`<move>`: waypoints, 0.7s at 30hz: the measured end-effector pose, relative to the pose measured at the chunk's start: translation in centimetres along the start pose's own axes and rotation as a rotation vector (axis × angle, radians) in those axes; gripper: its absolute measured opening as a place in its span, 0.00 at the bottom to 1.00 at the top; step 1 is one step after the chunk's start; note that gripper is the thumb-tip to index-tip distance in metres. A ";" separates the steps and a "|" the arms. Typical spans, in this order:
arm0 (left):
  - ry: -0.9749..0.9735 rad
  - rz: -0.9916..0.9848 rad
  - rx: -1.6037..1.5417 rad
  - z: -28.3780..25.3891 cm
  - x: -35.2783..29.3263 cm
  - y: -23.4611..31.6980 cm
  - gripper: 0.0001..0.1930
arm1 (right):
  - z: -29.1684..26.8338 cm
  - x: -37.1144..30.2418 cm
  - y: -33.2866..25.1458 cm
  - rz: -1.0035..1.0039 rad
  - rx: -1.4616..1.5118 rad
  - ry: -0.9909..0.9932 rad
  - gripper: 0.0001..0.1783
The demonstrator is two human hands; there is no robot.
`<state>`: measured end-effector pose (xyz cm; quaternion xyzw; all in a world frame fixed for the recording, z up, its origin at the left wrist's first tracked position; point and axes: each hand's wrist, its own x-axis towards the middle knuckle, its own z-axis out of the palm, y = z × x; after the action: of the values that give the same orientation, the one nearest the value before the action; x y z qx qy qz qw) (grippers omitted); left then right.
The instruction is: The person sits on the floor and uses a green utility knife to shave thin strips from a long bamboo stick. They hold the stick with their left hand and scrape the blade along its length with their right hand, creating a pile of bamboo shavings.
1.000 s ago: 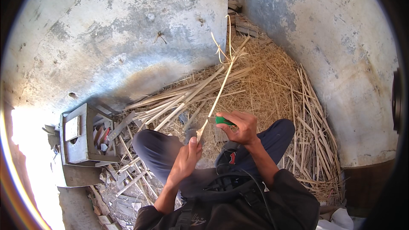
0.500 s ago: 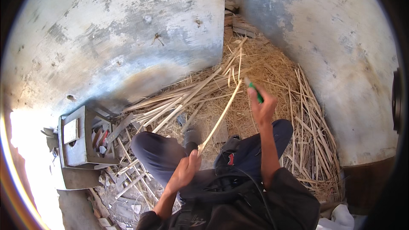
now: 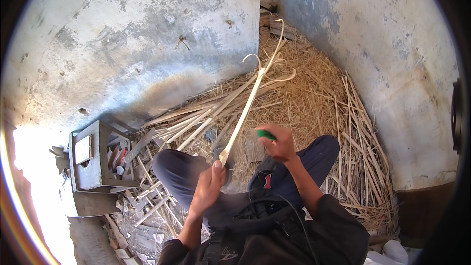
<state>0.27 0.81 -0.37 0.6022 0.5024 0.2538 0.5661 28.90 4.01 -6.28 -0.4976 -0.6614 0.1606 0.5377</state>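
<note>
My left hand point(image 3: 208, 186) is closed round the lower end of a pale bamboo strip point(image 3: 245, 110), which slants up and away from me. Thin shavings curl off the strip's far end on both sides. My right hand point(image 3: 279, 145) is wrapped round the green handle of a small knife point(image 3: 266, 135); its blade is too blurred to make out. That hand sits to the right of the strip, apart from it, above my bent right knee.
Long split strips point(image 3: 196, 120) lie in a heap beyond my left knee. Fine shavings point(image 3: 314, 103) cover the floor ahead. More thin strips point(image 3: 358, 152) lean along the right wall point(image 3: 392, 68). A worn wooden box point(image 3: 91, 157) stands at left, beside scraps.
My right hand with the knife has come nearer and to the left. The strip's far end has swung up and left, and its curled shavings now spread apart.
</note>
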 end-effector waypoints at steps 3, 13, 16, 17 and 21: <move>0.017 0.051 -0.009 0.9 0.2 1.6 0.33 | 0.6 -0.3 -1.2 -0.075 0.014 -0.081 0.20; 0.039 0.155 0.123 1.3 -0.2 2.1 0.27 | -0.5 1.4 -1.9 0.053 -0.031 0.090 0.20; 0.052 0.175 0.152 1.5 -0.4 2.1 0.25 | -0.9 1.7 -1.3 -0.007 0.000 0.119 0.24; 0.052 0.169 0.148 1.5 -0.5 2.4 0.24 | -0.8 1.7 -1.3 -0.061 -0.009 0.088 0.24; 0.057 0.161 0.132 1.5 -0.3 2.8 0.23 | -0.2 1.1 -2.2 -0.201 -0.038 -0.016 0.21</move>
<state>2.41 0.30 2.00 0.6690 0.4840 0.2821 0.4884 28.10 3.88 -3.99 -0.4375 -0.7153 0.0971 0.5362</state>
